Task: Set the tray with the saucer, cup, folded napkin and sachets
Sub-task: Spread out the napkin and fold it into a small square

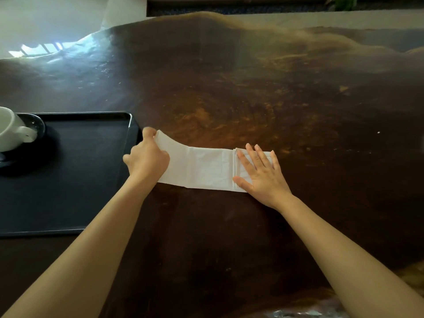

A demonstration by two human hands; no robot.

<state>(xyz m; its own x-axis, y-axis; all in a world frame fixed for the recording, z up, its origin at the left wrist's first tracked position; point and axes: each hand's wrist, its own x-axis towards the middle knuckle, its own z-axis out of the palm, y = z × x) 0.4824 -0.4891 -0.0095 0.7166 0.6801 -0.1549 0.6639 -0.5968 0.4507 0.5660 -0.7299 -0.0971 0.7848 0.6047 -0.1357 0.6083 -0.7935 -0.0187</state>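
A white napkin [206, 167] lies as a long strip on the dark wooden table [252, 92], just right of the black tray [68, 180]. My left hand [148, 157] pinches the strip's left end and lifts it off the table. My right hand [261, 173] lies flat, fingers spread, on the strip's folded right end. A white cup [12, 129] stands on a dark saucer [34, 125] at the tray's far left corner, partly cut off by the frame edge. No sachets are in view.
The tray's right rim [128, 143] is close to my left hand. The table's irregular far edge [206, 16] meets a pale floor, and a green plant [344, 2] shows at the top right.
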